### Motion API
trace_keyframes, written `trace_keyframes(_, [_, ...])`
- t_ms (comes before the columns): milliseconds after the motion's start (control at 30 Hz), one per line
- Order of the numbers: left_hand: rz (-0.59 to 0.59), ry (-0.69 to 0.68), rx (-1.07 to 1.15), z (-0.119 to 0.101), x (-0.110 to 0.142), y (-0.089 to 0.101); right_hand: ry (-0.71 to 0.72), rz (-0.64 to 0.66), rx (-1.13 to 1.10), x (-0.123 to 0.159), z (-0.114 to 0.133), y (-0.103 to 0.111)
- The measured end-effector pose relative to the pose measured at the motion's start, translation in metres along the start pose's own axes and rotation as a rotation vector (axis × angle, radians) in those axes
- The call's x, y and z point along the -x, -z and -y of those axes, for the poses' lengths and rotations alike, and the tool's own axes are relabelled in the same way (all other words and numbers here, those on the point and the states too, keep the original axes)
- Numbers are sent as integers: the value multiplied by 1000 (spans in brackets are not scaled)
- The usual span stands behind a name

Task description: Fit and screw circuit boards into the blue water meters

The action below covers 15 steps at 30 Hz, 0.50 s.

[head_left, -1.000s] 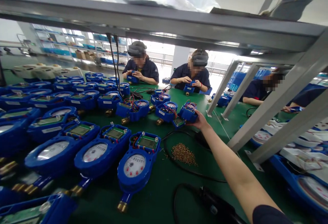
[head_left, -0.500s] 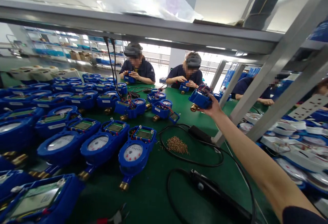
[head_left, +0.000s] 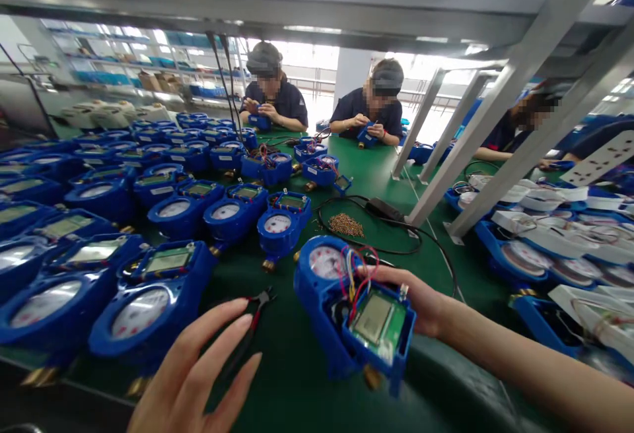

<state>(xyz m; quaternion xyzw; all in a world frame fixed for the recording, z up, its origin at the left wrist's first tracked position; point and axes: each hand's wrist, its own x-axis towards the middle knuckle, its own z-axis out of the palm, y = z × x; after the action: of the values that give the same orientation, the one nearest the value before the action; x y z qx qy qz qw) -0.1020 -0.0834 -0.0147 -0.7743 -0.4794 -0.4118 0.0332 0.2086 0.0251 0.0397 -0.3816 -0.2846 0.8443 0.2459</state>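
My right hand (head_left: 416,294) grips a blue water meter (head_left: 327,307) by its right side, above the green table. Red, yellow and white wires loop out of the meter's housing, and its display board (head_left: 379,321) sits loose and tilted at the near end. To the left, my left hand (head_left: 203,367) is open with fingers spread and nothing in it. Just beyond its fingertips lie cutting pliers (head_left: 260,304) with red and black handles, partly hidden by the hand. A finished-looking blue meter (head_left: 280,222) with dial and screen stands behind the pliers.
Rows of blue meters (head_left: 173,208) cover the left side. Small brass screws (head_left: 345,225) lie piled by a black cable (head_left: 421,245). Metal posts (head_left: 475,123) rise at right, beside stacked white-and-blue parts (head_left: 535,235). Two co-workers (head_left: 275,103) handle meters across the table; others sit at right.
My right hand has brought the wired meter from the far side of the table to close in front of me. My left hand has come into view, and the view has tilted down.
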Motion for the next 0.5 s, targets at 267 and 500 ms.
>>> trace_keyframes(267, [473, 108, 473, 30, -13, -16, -189, 289, 259, -38, -47, -25])
trace_keyframes(500, [345, 164, 455, 25, 6, -32, -103, 344, 613, -73, -12, -26])
